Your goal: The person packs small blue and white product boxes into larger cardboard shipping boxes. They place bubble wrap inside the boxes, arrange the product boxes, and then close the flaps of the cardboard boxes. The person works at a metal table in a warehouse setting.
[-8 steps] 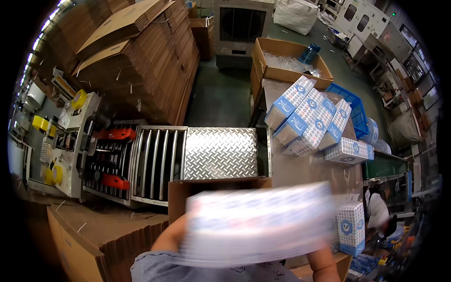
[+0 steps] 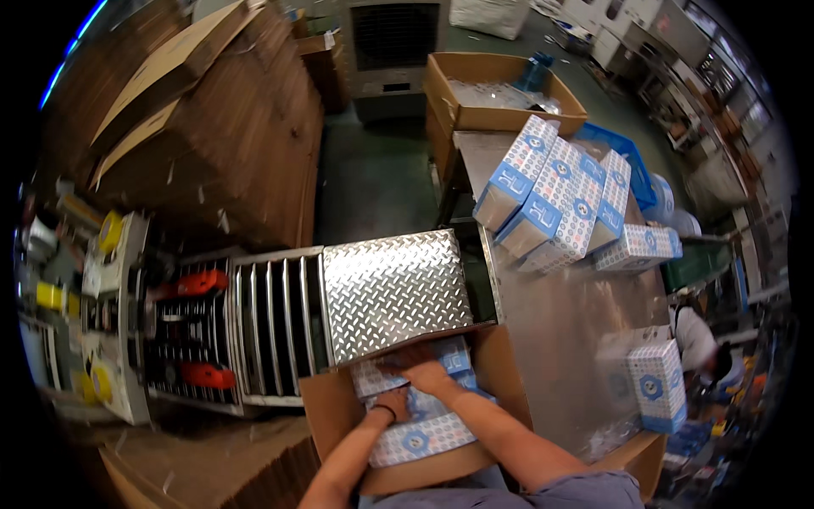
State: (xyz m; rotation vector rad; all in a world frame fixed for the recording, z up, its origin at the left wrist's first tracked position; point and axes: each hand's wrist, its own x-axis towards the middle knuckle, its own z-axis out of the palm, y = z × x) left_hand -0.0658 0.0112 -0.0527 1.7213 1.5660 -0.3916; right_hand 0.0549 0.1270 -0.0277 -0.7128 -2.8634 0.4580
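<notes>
Both hands — left hand point(image 2: 393, 401), right hand point(image 2: 428, 371) — pressed flat, unclenched, on blue-white boxes point(image 2: 421, 437), tight inside cardboard carton point(image 2: 329, 414)

Bare forearms, a dark band on the left wrist point(image 2: 388, 413) — grey-blue clothing at the lower edge.

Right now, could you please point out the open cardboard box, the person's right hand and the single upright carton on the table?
cardboard box point(image 2: 326, 416): head view, left flap.
right hand point(image 2: 428, 371): head view, back of hand.
upright carton point(image 2: 657, 386): head view, front face.
</notes>
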